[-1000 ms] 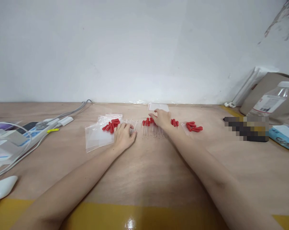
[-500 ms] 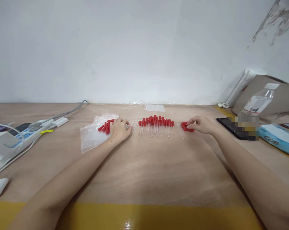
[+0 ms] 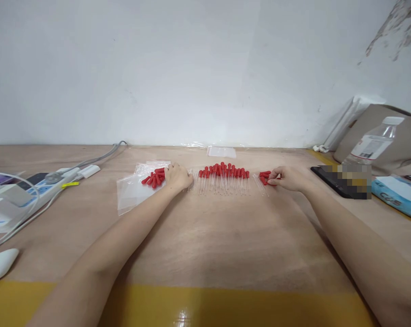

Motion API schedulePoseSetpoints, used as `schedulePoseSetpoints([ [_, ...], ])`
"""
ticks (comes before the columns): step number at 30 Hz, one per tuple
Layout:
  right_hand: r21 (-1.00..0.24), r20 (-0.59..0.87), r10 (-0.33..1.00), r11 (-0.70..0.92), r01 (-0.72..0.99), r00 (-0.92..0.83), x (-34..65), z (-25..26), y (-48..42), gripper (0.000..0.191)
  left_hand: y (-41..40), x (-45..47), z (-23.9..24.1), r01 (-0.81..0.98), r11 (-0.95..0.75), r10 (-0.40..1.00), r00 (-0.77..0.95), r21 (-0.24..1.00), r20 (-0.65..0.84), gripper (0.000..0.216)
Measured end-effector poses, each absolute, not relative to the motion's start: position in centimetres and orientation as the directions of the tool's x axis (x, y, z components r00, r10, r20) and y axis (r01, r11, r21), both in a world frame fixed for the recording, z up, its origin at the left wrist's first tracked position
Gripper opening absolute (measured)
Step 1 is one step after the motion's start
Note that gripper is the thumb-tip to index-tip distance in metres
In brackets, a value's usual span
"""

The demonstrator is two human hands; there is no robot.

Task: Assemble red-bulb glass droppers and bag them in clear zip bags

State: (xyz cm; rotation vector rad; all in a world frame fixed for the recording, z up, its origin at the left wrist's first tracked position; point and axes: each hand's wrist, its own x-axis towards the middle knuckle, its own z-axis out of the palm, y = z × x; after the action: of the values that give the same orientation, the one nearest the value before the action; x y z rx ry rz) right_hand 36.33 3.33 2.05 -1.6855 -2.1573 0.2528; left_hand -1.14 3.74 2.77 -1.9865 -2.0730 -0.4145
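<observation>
My left hand (image 3: 178, 177) rests palm down beside several bare glass tubes (image 3: 193, 181), its thumb apart from the bent fingers and close to the tubes. Left of it, loose red rubber bulbs (image 3: 154, 180) lie on a clear plastic bag (image 3: 132, 193). In the middle is a row of glass droppers with red rubber bulbs (image 3: 223, 171), tips toward me. My right hand (image 3: 287, 178) pinches a red rubber bulb (image 3: 272, 182) between thumb and fingers, partly hidden. More red bulbs (image 3: 265, 174) and a few bare glass tubes (image 3: 260, 185) lie just left of it.
Toward the wall lies a small plastic bag (image 3: 222, 151). A power strip (image 3: 45, 188) with cables and a white mouse (image 3: 2, 265) are on the left. To the right are a phone (image 3: 328, 180), a water bottle (image 3: 374, 141) and a blue tissue pack (image 3: 398, 196).
My left hand has shifted right, off the red bulbs and toward the bare glass tubes. My right hand has stayed at the small bulb pile with its fingers closer together. The view has turned slightly.
</observation>
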Motion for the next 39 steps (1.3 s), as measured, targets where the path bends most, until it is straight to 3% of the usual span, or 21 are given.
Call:
schedulePoseSetpoints([
  [8,-0.298,0.214,0.958,0.25,0.921,-0.19,36.2,2.0,3.5,0.01,4.6,-0.8,3.1,0.997,0.002,0.937,-0.03,0.082,0.347,0.028],
  [12,-0.404,0.315,0.938,0.269,0.874,-0.143,35.7,2.7,3.3,0.022,3.3,-0.7,4.1,0.992,-0.085,0.931,0.047,0.091,0.361,0.025],
  [15,-0.548,0.386,0.918,0.304,0.779,-0.087,33.5,3.4,2.5,0.03,1.3,-0.9,4.4,0.957,-0.262,0.902,0.197,0.125,0.383,0.023],
  [17,-0.616,0.457,0.884,0.394,0.682,-0.098,30.8,3.5,1.5,0.027,-0.2,-1.1,3.9,0.847,-0.49,0.826,0.375,0.207,0.421,0.022],
  [21,-0.619,0.573,0.8,0.566,0.545,-0.18,24.9,2.0,-1.1,0.023,-2.8,-1.4,1.8,0.616,-0.729,0.665,0.533,0.298,0.524,0.026],
  [23,-0.574,0.566,0.772,0.62,0.535,-0.288,22.9,0.7,-2.4,0.02,-3.5,-1.4,0.9,0.589,-0.746,0.649,0.537,0.311,0.539,0.025],
  [26,-0.536,0.601,0.738,0.656,0.531,-0.305,21.6,-0.9,-3.4,0.019,-4.0,-1.2,0.4,0.592,-0.732,0.668,0.526,0.337,0.527,0.023],
  [39,-0.546,0.592,0.696,0.717,0.433,-0.407,21.0,-1.0,-3.7,0.019,-4.2,-0.5,0.4,0.546,-0.744,0.665,0.556,0.385,0.498,0.023],
])
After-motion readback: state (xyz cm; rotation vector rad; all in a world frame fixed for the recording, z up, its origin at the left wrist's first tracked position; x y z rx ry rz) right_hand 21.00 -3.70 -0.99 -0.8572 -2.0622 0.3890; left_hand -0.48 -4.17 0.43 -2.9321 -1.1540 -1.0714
